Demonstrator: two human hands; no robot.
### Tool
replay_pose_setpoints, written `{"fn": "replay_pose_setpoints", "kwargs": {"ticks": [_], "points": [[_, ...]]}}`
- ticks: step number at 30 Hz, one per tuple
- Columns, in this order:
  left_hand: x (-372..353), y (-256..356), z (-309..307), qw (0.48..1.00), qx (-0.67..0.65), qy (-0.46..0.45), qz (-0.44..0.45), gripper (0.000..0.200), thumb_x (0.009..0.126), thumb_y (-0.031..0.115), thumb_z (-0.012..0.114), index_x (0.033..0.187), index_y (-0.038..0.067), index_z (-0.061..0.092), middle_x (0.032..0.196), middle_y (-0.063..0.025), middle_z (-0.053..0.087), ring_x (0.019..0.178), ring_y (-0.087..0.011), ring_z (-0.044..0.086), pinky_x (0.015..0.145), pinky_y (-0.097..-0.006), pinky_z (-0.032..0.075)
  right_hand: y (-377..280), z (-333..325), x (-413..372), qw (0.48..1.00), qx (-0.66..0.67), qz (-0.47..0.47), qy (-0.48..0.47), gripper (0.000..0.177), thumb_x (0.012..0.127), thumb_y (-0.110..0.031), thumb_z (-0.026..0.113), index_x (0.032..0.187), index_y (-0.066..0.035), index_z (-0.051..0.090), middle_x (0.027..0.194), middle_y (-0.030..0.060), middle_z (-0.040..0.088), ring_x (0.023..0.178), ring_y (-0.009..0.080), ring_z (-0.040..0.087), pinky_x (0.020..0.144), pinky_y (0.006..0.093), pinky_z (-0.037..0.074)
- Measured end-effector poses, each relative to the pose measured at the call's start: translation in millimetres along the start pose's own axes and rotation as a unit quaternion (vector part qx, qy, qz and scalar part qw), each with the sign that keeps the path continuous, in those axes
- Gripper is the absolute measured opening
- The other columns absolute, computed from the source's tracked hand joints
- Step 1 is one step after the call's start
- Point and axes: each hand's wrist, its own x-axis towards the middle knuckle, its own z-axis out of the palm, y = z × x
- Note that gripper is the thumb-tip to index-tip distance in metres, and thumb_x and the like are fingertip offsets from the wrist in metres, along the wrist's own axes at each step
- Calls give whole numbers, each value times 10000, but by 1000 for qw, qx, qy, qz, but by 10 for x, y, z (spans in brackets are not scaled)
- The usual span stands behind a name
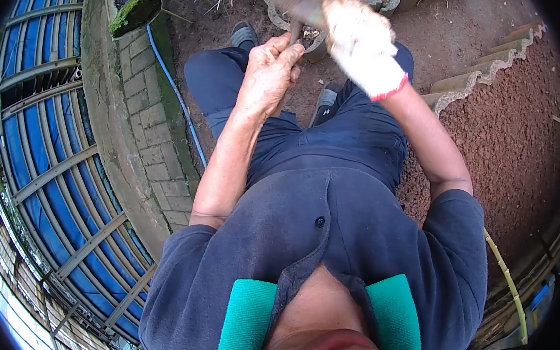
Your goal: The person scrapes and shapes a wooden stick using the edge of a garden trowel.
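Observation:
My bare left hand (pixel 273 69) is closed around an upright brownish stick (pixel 296 33), held in front of my knees with its upper part rising out of the frame. My right hand (pixel 361 40), in a white knitted glove with a red cuff, is closed and smeared by motion. From it a dark, flat blade-like tool (pixel 298 7) reaches left, overlapping the stick in this view. Its handle is hidden in the glove, and blur hides its exact kind.
Below the hands are curved grey edging pieces (pixel 276 18) and dry stems. Corrugated sheets (pixel 485 76) hold back reddish soil (pixel 505 153) on the right. A blue hose (pixel 175 88) runs along the brick border (pixel 155 132) at left, near a mossy trough end (pixel 137 12).

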Motion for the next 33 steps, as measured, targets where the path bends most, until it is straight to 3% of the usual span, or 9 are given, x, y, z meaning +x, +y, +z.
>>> {"fn": "replay_pose_setpoints", "kwargs": {"ticks": [3, 5, 9, 12, 15, 19, 23, 27, 33], "points": [[6, -97, -17, 999, -18, 20, -20, 178, 949, 120, 623, 1052, -23, 649, 804, -14, 574, 550, -41, 474, 444, -170, 339, 117, -309, 198, 984, 99, 128, -78, 214, 821, -160, 655, 1008, -56, 645, 840, 164, 631, 770, 370, 639, 688, 442, 532], [75, -136, -67, 999, -26, 25, -24, 222, 939, 147, 649, 1064, -36, 657, 789, -12, 581, 539, -47, 478, 449, -182, 343, 46, -87, 32, 993, 94, 22, 73, 149, 858, -193, 567, 947, -79, 601, 761, 113, 588, 597, 257, 637, 512, 400, 530], [124, -122, -129, 1000, -26, 12, -9, 287, 920, 192, 695, 1076, -49, 679, 767, -2, 575, 536, -44, 476, 459, -201, 342, -219, -102, -77, 992, 89, -64, 56, 171, 818, -176, 588, 935, -51, 604, 748, 134, 597, 612, 289, 644, 510, 394, 524], [-47, -85, -65, 999, -38, 4, -21, 235, 927, 174, 686, 1073, -10, 703, 769, 18, 532, 536, -32, 452, 458, -193, 332, 102, -7, 78, 982, 68, 128, -120, 241, 833, -124, 598, 1057, -49, 647, 866, 159, 659, 768, 302, 686, 673, 406, 567], [-114, -80, -105, 999, -50, -14, 1, 249, 926, 175, 691, 1108, 6, 703, 775, 13, 552, 540, -27, 457, 454, -192, 336, 192, -170, 145, 980, 84, 165, 78, 226, 819, -150, 655, 1023, -52, 648, 864, 170, 637, 778, 367, 642, 691, 431, 536], [79, -83, -148, 999, -40, 6, 21, 317, 899, 162, 713, 1127, -57, 689, 834, -41, 600, 545, -43, 474, 456, -215, 376, -107, -42, -117, 989, 88, -77, 89, 370, 744, -122, 711, 1099, -41, 642, 907, 141, 673, 765, 297, 683, 670, 367, 570], [-1, -47, -82, 999, 29, 14, -7, 321, 887, 155, 722, 1109, -74, 687, 923, -53, 603, 550, -55, 491, 473, -217, 420, -80, -213, 29, 983, 62, 94, -145, 258, 832, -148, 612, 1073, -62, 642, 897, 153, 669, 779, 294, 676, 683, 381, 563], [-64, -47, -73, 1000, 14, -3, 15, 267, 868, 97, 727, 1042, -100, 680, 916, -73, 638, 565, -65, 540, 495, -220, 511, 310, -7, 28, 989, 10, 145, 4, 196, 866, -142, 624, 1043, -59, 644, 882, 136, 669, 805, 311, 678, 646, 373, 566], [29, 65, -85, 999, -17, -46, 14, 204, 851, 24, 726, 1003, -98, 665, 774, -80, 652, 595, -97, 625, 591, -277, 622, -163, -199, -108, 992, 90, -61, 57, 249, 771, -150, 614, 992, -35, 616, 749, 134, 588, 644, 274, 652, 526, 379, 533]]}}
